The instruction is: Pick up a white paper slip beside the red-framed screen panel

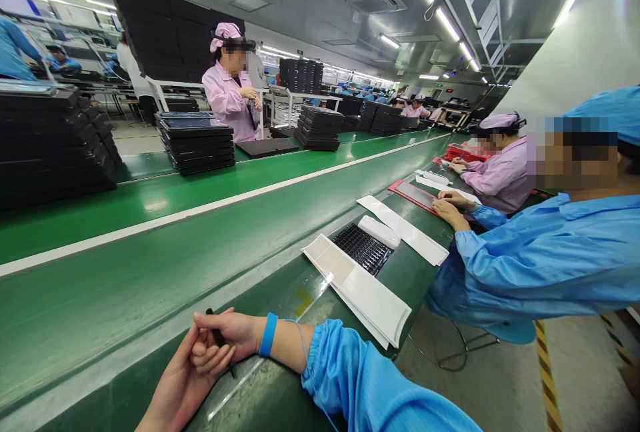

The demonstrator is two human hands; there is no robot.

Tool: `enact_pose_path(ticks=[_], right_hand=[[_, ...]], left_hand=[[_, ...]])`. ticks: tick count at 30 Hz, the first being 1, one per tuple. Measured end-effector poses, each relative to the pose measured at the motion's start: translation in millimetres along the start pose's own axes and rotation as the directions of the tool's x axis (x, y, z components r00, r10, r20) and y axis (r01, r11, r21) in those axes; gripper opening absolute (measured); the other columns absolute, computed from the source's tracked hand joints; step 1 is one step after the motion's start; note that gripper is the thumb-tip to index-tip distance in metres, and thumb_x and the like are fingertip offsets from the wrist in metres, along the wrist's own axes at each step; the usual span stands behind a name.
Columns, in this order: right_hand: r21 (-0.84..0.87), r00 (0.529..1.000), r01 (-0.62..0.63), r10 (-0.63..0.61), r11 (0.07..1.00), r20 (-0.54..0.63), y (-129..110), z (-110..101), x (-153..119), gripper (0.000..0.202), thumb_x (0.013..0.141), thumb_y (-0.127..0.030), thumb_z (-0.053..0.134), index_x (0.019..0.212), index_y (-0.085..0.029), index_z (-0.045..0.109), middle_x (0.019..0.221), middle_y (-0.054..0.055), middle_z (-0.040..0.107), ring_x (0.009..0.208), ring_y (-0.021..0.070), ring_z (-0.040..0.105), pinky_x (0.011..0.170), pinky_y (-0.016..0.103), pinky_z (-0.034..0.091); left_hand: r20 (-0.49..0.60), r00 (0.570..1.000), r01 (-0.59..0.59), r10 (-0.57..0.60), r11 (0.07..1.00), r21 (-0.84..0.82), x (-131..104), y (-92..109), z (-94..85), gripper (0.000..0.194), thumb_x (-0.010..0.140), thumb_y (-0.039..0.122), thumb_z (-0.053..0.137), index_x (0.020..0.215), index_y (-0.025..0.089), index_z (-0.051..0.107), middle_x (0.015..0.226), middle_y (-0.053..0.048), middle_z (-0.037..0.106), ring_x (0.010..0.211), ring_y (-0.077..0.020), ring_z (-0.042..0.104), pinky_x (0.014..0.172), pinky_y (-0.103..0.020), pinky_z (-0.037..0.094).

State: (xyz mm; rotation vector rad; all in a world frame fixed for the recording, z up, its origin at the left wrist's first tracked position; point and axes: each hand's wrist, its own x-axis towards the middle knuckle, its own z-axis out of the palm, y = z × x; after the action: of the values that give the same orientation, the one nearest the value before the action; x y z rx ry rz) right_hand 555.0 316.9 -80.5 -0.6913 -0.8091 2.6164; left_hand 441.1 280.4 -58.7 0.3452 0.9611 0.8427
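Both hands down on the bench edge (280,379), clasped together beside the green belt (150,265). Right hand (233,335) curled closed around a thin black pen (219,339), tip poking out below the fingers toward the bench. Blue wrist strap (269,335) on that wrist, thin cord trailing back to the blue sleeve (360,379). Left hand (187,369) wrapped loosely over the right, fingers bent across its knuckles, nothing of its own in the grasp.

Further along the bench: white trays (367,292) stacked just beside a black keyboard (363,249), a white strip (380,231) lying across the keyboard's far end, another long white tray (405,229) past it. Next seat, a co-worker in blue (540,265) leaning in, hand (447,209) resting at a red-framed tablet (415,195). Beyond, a co-worker in pink (500,172) bent over red frames (463,152).

Across the belt, stacks of black trays (197,142), one flat black tray (267,147), another stack (319,129), a tall dark pile (55,145) at the left. Standing behind them, a person in pink (230,95) with something dark in hand, too small to tell what.
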Motion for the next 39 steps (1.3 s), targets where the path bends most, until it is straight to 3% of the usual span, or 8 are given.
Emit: enact_pose_path(ticks=[17,29,39], right_hand=[[0.017,1.000,0.007,-0.007,1.000,-0.013,-1.2,1.3,0.5,0.076,0.104,-0.043,-0.002,0.050,-0.011,0.041,0.046,-0.002,0.031,0.029,0.0049,0.023,0.027,0.012,0.020],[0.025,0.999,-0.019,0.020,1.000,-0.044,-1.6,1.6,0.1,0.078,0.104,-0.045,0.000,0.049,-0.012,0.044,0.047,-0.002,0.029,0.031,0.0060,0.021,0.028,0.012,0.020],[0.012,1.000,-0.016,0.016,1.000,-0.008,0.5,-1.8,3.4,0.075,0.103,-0.048,-0.003,0.052,-0.012,0.040,0.048,-0.003,0.029,0.032,0.0056,0.020,0.028,0.011,0.021]], left_hand=[[-0.013,1.000,-0.023,0.023,1.000,0.017,-3.8,1.6,6.5,0.043,0.097,0.013,0.032,0.137,0.014,0.046,0.121,-0.015,0.060,0.095,-0.0222,0.066,0.077,-0.036,0.059],[-0.016,1.000,-0.008,0.008,1.000,0.018,-3.4,2.3,7.9,0.044,0.097,0.014,0.033,0.140,0.012,0.041,0.121,-0.016,0.059,0.098,-0.0230,0.064,0.079,-0.037,0.058],[-0.023,1.000,-0.006,0.005,1.000,-0.012,-3.3,1.8,5.5,0.046,0.095,0.012,0.035,0.140,0.015,0.043,0.118,-0.014,0.061,0.089,-0.0198,0.067,0.087,-0.040,0.055]])
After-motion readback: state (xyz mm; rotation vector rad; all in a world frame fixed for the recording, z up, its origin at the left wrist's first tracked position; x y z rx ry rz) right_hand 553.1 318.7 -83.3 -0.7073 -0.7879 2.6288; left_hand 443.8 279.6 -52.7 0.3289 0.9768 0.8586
